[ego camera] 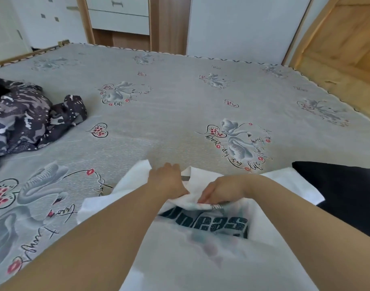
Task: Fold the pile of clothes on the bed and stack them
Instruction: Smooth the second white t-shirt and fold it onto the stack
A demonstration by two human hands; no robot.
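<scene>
On the bed (179,97), the camouflage clothes (30,120) lie heaped far left, well apart from the left hand (166,179) — fingers curled into the white T-shirt (200,255) at its collar. The right hand (220,192) pinches a bunched fold just beside it; the shirt's long axis runs toward the person — both hands equally near, a dark garment (343,185) to the right.

The white T-shirt (211,259) carries bold dark block letters across its front, readable as "Uneas" (the last letters run under a fold of the cloth, so the word is cut short). Small dark print just above it, beside the right hand (219,192), is too creased to read.

The grey bedsheet (169,114) bears a repeated swan-and-heart motif ringed with looping script. On the clearest one (236,141) the script reads "Best day of my life"; further words on its right side are too fine to make out.
</scene>
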